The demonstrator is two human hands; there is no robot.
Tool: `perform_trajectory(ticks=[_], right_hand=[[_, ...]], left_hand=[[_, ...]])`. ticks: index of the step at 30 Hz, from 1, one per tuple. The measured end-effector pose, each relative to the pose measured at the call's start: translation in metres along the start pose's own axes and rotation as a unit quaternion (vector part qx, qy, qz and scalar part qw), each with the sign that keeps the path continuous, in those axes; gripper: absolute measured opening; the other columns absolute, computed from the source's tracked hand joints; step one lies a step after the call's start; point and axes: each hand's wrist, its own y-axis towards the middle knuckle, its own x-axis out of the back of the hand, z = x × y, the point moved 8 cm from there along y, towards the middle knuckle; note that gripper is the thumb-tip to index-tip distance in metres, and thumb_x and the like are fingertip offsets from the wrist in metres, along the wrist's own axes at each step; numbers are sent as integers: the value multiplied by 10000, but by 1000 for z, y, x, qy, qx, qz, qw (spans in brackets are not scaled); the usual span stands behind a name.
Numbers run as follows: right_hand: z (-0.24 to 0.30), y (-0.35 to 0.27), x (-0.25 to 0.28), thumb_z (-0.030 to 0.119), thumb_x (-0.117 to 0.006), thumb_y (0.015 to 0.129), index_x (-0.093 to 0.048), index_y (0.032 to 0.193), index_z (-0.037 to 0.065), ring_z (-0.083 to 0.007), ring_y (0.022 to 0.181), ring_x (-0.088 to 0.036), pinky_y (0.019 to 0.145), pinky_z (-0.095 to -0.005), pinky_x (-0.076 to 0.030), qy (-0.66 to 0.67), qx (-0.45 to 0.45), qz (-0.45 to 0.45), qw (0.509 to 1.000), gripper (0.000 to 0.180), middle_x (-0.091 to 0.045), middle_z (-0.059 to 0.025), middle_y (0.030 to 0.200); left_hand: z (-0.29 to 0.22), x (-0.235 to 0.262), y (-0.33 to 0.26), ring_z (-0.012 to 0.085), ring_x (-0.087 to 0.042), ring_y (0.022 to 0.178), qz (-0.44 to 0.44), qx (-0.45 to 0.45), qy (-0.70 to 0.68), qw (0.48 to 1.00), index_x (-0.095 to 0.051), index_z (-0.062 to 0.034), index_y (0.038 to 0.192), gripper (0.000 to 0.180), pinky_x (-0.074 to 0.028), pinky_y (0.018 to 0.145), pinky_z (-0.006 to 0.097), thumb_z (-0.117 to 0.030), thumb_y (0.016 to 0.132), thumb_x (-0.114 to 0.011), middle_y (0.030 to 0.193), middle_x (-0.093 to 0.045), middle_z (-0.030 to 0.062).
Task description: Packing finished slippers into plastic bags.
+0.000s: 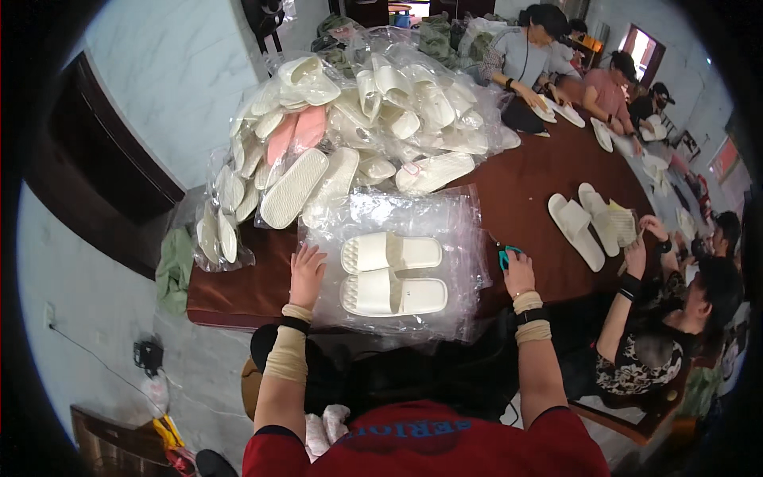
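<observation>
A pair of cream slide slippers lies side by side before me, the upper slipper (413,252) and the lower slipper (417,296) with toes to the left. Under them is a stack of clear plastic bags (405,208). My left hand (307,272) rests on the bags' left edge, fingers spread and holding nothing. To the right of the stack, my right hand (520,273) is closed round a small teal-handled tool (506,255) that looks like thread snips. Its tip points away from me, just above the brown tabletop.
A large heap of bagged cream slippers (397,103), with a pink pair (297,131) among them, covers the table's far left. Another pair of slippers (576,230) lies at right, beside a co-worker's hands (636,254). More people handle slippers along the brown table (520,179).
</observation>
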Motion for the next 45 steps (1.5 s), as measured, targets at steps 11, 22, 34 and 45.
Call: perform_trajectory(ticks=[11, 22, 34, 45], right_hand=[[-14, 12, -12, 69, -674, 857, -528, 1417, 13, -439, 1101, -606, 912, -514, -549, 27, -26, 42, 998, 582, -599, -262, 1159], [-7, 15, 51, 171, -790, 856, -563, 1401, 76, -423, 1077, -677, 910, -434, -542, 430, 45, -85, 898, 598, -680, -236, 1216], [113, -25, 68, 249, -799, 757, -612, 1320, 123, -322, 1118, -537, 966, -437, -460, 184, 304, -72, 932, 607, -559, -122, 1093], [192, -26, 49, 253, -768, 814, -640, 1285, 133, -255, 978, -610, 874, -396, -478, 178, 292, -46, 938, 502, -611, -80, 945]], left_hand=[[-234, -17, -17, 350, -397, 1451, 14, -118, 145, 982, -706, -80, 986, 270, -271, 1162, 657, -293, 843, -789, 1499, -496, 107], [-205, -77, -22, 342, -309, 1535, 85, -21, 71, 994, -709, -108, 925, 152, -142, 1212, 702, -216, 844, -780, 1503, -516, 67], [-218, -22, 4, 269, -560, 1129, -47, 32, -199, 978, -653, -42, 989, 97, -458, 961, 379, -39, 923, -724, 1081, -591, 90], [-206, -20, -1, 138, -593, 926, -24, 77, -226, 971, -660, -73, 980, 42, -435, 779, 301, -98, 981, -694, 974, -656, 20]])
